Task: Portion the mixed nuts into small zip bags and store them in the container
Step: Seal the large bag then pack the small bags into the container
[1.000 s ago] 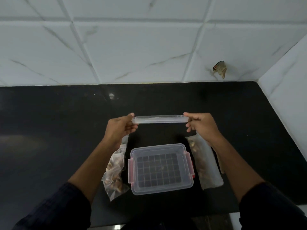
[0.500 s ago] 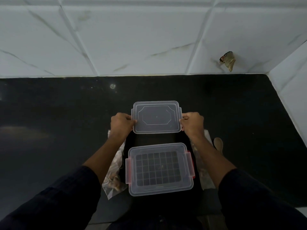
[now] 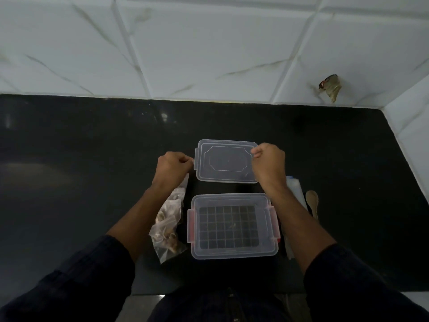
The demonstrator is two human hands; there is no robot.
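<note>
The clear plastic container point(image 3: 234, 252) with red side clips stands open on the black counter, showing its grid-patterned bottom. Its clear lid point(image 3: 226, 162) lies flat on the counter just behind it. My left hand point(image 3: 173, 167) is beside the lid's left edge with fingers curled, a sliver of gap between them and the lid. My right hand point(image 3: 269, 165) covers the lid's right edge, its curled fingertips on that edge. A clear bag of mixed nuts point(image 3: 167, 226) lies left of the container, partly under my left forearm.
A second clear bag point(image 3: 295, 189) lies right of the container, mostly hidden by my right forearm, with a wooden spoon point(image 3: 312, 203) beside it. White tiled walls point(image 3: 209, 47) close off the counter's back and right side. The counter's front edge runs just below the container.
The lid, held up edge-on between both hands, was tipped flat and lowered onto the counter behind the container. My left hand has come off its edge.
</note>
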